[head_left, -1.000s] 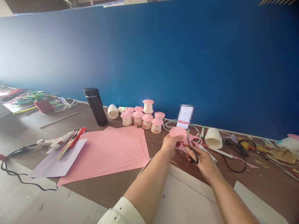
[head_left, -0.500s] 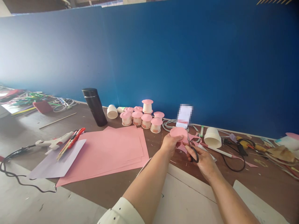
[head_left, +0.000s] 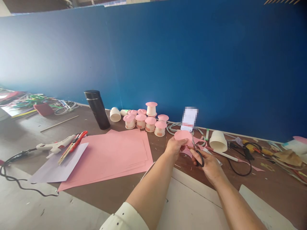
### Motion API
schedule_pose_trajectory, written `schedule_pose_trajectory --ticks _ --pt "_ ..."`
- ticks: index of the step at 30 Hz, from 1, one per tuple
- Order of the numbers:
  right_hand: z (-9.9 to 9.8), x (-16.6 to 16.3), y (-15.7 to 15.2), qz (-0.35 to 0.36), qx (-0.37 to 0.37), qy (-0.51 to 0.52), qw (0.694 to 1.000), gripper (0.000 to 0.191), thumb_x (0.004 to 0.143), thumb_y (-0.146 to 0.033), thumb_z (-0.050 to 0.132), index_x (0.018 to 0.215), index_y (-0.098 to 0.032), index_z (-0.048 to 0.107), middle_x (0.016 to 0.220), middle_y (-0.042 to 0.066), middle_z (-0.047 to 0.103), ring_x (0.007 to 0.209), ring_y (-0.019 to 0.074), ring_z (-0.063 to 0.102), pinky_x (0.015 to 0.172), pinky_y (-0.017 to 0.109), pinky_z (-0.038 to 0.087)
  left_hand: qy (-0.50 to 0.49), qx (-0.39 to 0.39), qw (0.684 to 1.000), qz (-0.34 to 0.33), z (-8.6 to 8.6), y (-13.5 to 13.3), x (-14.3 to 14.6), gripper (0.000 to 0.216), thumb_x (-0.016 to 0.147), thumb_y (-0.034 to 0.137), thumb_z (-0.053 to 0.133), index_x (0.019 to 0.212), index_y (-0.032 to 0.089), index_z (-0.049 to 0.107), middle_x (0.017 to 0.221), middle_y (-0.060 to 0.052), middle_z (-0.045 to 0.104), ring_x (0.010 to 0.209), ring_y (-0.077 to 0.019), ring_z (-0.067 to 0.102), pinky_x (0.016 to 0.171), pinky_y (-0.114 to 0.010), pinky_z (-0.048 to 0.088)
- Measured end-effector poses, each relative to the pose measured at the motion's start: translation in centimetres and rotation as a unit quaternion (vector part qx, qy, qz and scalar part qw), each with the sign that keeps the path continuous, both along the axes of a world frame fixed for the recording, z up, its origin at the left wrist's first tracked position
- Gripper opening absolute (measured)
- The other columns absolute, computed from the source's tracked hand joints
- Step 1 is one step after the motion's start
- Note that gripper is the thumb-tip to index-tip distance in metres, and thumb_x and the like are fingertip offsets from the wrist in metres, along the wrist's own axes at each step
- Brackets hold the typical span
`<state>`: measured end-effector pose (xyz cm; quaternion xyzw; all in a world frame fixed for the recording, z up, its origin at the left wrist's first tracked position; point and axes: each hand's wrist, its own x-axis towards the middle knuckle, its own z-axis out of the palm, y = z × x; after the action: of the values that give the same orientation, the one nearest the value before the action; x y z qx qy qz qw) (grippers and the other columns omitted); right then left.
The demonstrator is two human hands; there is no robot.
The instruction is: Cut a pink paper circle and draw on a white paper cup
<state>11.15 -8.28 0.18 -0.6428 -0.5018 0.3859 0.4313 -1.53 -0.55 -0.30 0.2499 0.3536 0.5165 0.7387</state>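
Between the thumb and fingers of my left hand (head_left: 176, 147) is a round pink paper disc (head_left: 182, 136). My right hand (head_left: 207, 163) grips black-handled scissors (head_left: 199, 158), whose blades meet the disc's right edge. Pink paper scraps (head_left: 188, 152) lie just below and to the right of the disc. Left of my hands stand several small paper cups (head_left: 150, 124) with pink paper tops, one of them stacked higher than the rest. Large pink paper sheets (head_left: 115, 153) lie flat to the left of my forearm.
A glue gun (head_left: 56, 145) and a red utility knife (head_left: 73, 145) rest by a lilac sheet (head_left: 59, 167). A black flask (head_left: 97, 110) stands near the blue partition (head_left: 168, 64). Stacked white cups (head_left: 218, 141), cables and scraps crowd the right.
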Motion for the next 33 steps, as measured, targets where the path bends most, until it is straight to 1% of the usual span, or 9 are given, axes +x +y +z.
schedule_pose_trajectory --ticks 4,10,15,19,22,26,29,33 --pt "0.12 -0.02 -0.04 -0.002 -0.003 -0.012 1.000 0.046 0.075 -0.066 0.065 0.077 -0.020 0.070 0.068 0.003 0.063 0.060 0.0148 0.057 0.053 0.025 0.042 -0.004 -0.004 1.000 0.002 0.11 -0.05 -0.05 0.040 0.057 0.013 0.082 0.094 0.013 0.067 0.092 -0.010 0.068 0.072 -0.0131 0.060 0.063 -0.024 0.046" --pt "-0.26 0.16 0.07 0.006 0.010 -0.027 1.000 0.049 0.075 -0.068 0.064 0.079 -0.020 0.071 0.067 0.003 0.064 0.060 0.0161 0.057 0.052 0.026 0.043 -0.008 -0.001 1.000 0.000 -0.14 0.13 -0.02 0.041 0.057 0.015 0.083 0.095 0.013 0.066 0.094 -0.010 0.068 0.073 -0.0131 0.060 0.061 -0.024 0.045" --pt "-0.26 0.21 0.12 0.012 0.008 -0.024 1.000 0.047 0.076 -0.066 0.064 0.075 -0.020 0.071 0.064 0.002 0.062 0.060 0.0152 0.056 0.054 0.026 0.043 -0.011 -0.005 1.000 -0.004 -0.20 0.22 -0.09 0.040 0.060 0.013 0.081 0.097 0.012 0.065 0.094 -0.010 0.068 0.069 -0.0115 0.059 0.060 -0.023 0.044" --pt "-0.31 0.27 0.17 0.005 0.005 -0.021 1.000 0.046 0.076 -0.064 0.066 0.086 -0.020 0.074 0.065 0.002 0.063 0.059 0.0148 0.056 0.054 0.026 0.042 -0.011 -0.009 1.000 0.002 -0.13 0.20 -0.06 0.040 0.059 0.013 0.082 0.095 0.013 0.065 0.094 -0.010 0.068 0.070 -0.0120 0.060 0.061 -0.023 0.045" --pt "-0.49 0.33 0.23 0.002 0.003 -0.012 1.000 0.046 0.075 -0.063 0.067 0.088 -0.020 0.074 0.066 0.002 0.064 0.059 0.0149 0.056 0.053 0.026 0.042 -0.013 -0.010 1.000 0.004 0.04 0.13 0.00 0.039 0.059 0.013 0.082 0.094 0.013 0.064 0.092 -0.009 0.068 0.071 -0.0124 0.061 0.061 -0.023 0.045" --pt "-0.62 0.35 0.24 0.000 0.000 -0.004 1.000 0.048 0.075 -0.063 0.067 0.096 -0.021 0.075 0.068 0.002 0.065 0.060 0.0155 0.057 0.052 0.026 0.041 0.000 -0.014 1.000 0.011 0.27 0.05 -0.07 0.037 0.058 0.014 0.083 0.090 0.014 0.064 0.085 -0.007 0.067 0.067 -0.0114 0.058 0.058 -0.022 0.043" --pt "-0.64 0.38 0.24 0.003 -0.005 0.000 1.000 0.050 0.075 -0.063 0.067 0.102 -0.022 0.075 0.069 0.001 0.065 0.061 0.0154 0.057 0.053 0.026 0.042 0.029 0.010 0.999 0.010 0.14 0.10 -0.22 0.038 0.058 0.018 0.083 0.090 0.014 0.065 0.079 -0.006 0.065 0.063 -0.0108 0.055 0.057 -0.023 0.042" --pt "-0.67 0.44 0.21 0.008 0.000 0.007 1.000 0.053 0.075 -0.062 0.068 0.109 -0.023 0.074 0.068 0.000 0.064 0.062 0.0149 0.058 0.055 0.025 0.042 0.082 0.054 0.995 0.008 -0.42 0.35 -0.34 0.040 0.058 0.023 0.085 0.092 0.014 0.067 0.075 -0.004 0.064 0.057 -0.0095 0.050 0.056 -0.024 0.042"
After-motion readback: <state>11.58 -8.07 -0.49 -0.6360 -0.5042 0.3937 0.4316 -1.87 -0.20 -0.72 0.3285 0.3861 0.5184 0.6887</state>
